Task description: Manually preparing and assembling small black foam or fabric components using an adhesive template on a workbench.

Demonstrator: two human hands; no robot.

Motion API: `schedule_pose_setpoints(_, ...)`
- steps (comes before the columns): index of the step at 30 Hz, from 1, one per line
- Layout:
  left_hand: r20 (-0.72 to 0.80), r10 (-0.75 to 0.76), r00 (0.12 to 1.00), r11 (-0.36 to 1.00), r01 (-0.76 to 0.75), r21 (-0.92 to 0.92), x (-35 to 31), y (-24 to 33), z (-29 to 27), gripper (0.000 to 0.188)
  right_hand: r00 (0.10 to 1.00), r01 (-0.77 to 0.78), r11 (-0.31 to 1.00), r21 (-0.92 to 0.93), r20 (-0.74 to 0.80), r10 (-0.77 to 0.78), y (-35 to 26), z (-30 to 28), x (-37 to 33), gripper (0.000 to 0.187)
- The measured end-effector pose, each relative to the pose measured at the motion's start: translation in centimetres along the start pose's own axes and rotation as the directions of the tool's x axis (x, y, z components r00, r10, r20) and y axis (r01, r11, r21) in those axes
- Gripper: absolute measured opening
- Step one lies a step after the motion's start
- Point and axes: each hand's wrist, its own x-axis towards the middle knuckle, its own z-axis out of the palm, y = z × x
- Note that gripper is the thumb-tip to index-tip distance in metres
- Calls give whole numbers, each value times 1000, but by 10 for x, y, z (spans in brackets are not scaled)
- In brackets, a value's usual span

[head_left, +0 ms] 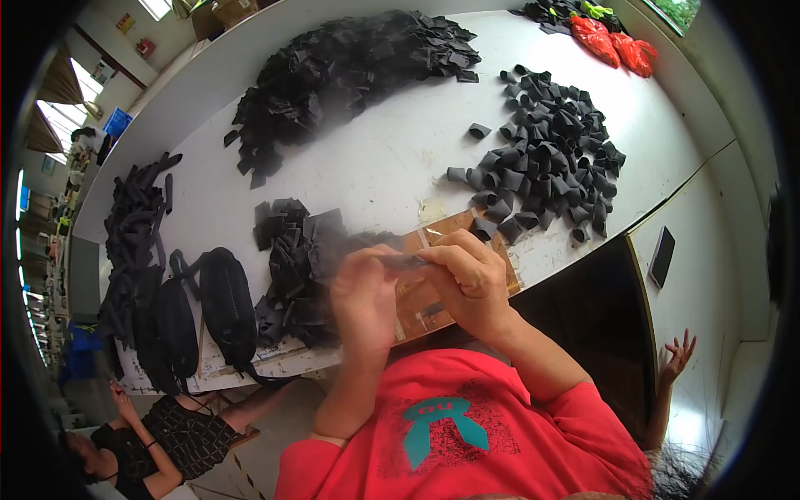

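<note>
Above the brown board [454, 227] at the table's front edge, both hands pinch a small dark piece of fabric [402, 261]. My left hand [364, 287] grips one end of it and is slightly blurred. My right hand [473, 279] has thumb and forefinger closed on the other end. Beside my left hand lies a heap of flat black fabric pieces [292, 271]. Beyond my right hand spreads a pile of dark fabric loops [550, 154], folded into short tubes.
A larger heap of black fabric pieces [350, 75] covers the table's far side. At left lie dark strips [133, 208] and black bags [227, 300]. Red plastic bags [596, 42] sit far right, a phone [662, 257] nearer. Another person [187, 433] sits lower left; someone's hand [679, 357] shows at right.
</note>
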Motion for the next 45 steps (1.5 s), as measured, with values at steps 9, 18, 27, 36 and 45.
schedule_pose_setpoints(9,37,96,995,927,-103,361,-4,2,-1,12,999,-33,992,123,36,28,20,5,-11,10)
schedule_pose_setpoints(18,428,216,878,323,-478,817,12,22,22,7,943,-237,901,364,310,123,23,-12,8,13)
schedule_pose_setpoints(27,277,235,932,583,-363,727,3,3,2,5,980,10,999,42,200,-18,11,-6,2,16)
schedule_pose_setpoints(36,226,139,964,715,-255,651,3,7,7,5,983,78,997,-26,170,-73,12,-8,4,19)
schedule_pose_setpoints(45,314,176,933,525,-359,772,9,6,14,9,993,77,996,-42,88,-73,20,0,-5,22)
